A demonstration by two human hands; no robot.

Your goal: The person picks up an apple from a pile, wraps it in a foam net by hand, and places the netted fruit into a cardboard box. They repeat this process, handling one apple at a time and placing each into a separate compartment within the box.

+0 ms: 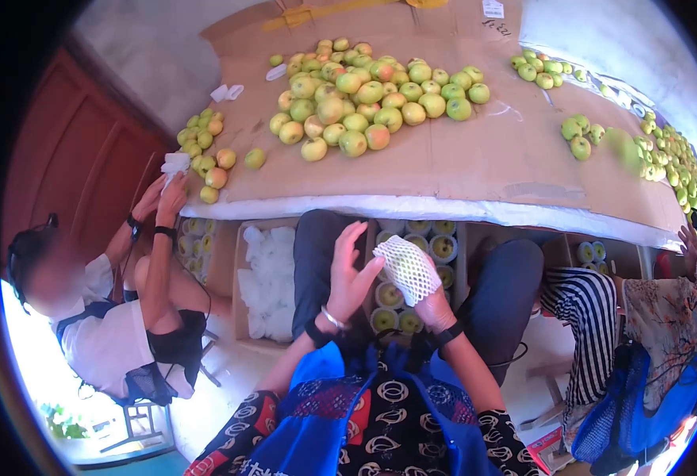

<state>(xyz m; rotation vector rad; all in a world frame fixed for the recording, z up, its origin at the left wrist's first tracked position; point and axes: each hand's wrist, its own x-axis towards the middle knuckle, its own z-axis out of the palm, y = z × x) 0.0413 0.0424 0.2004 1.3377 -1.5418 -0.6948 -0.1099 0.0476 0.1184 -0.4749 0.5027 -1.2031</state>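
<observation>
A green apple in a white foam net [406, 269] is in my right hand [432, 306], whose fingers are mostly hidden behind the net. My left hand [349, 274] is just left of it, palm toward the net, fingers spread, with the thumb at or close to the net's edge. Below my hands stands a box of netted apples [388, 296]. Left of my left hand, a cardboard box holds white foam nets [269, 284]. Beyond my hands, a large pile of green and reddish apples [356, 99] lies on the cardboard-covered table [443, 170].
A co-worker [126, 309] at the left handles white foam nets over smaller apples [205, 155]. Another person [666, 317] sits at the right near many more apples [681, 163]. The table's white front edge [412, 208] runs beyond my knees.
</observation>
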